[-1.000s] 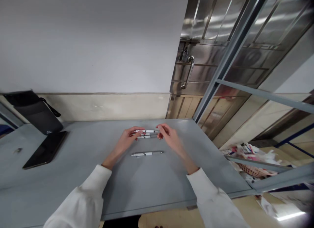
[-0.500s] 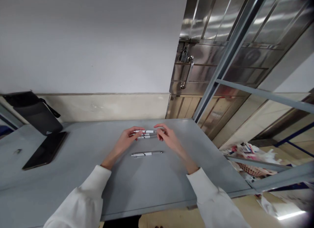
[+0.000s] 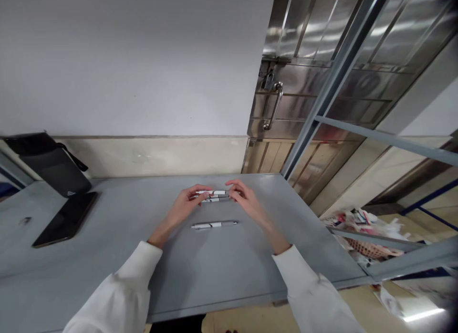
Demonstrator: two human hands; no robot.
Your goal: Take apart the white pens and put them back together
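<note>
Over the far middle of the table, my left hand (image 3: pixel 184 203) is closed, thumb and fingers pinching the left end of a white pen (image 3: pixel 216 192) with dark markings. At the pen's right end is my right hand (image 3: pixel 246 202), its thumb and curled fingers closed on the tip while the index finger stretches out above. Just below that pen, a second white pen (image 3: pixel 217 199) lies partly hidden by my fingers; whether either hand touches it I cannot tell. Nearer to me, a white and grey pen (image 3: pixel 214 224) rests alone on the table, its tip to the right.
The grey table (image 3: pixel 222 266) stands against a wall. On its left are a dark bottle (image 3: pixel 53 168) with a strap, a black phone (image 3: pixel 66 221) and a small object (image 3: pixel 25 221). To the right rises a metal frame post (image 3: pixel 336 75), with a basket (image 3: pixel 368 247) of clutter beyond.
Both hands have stayed almost in place, with only a very slight shift of the fingers and the upper pen to the right. The lone pen has not moved.
</note>
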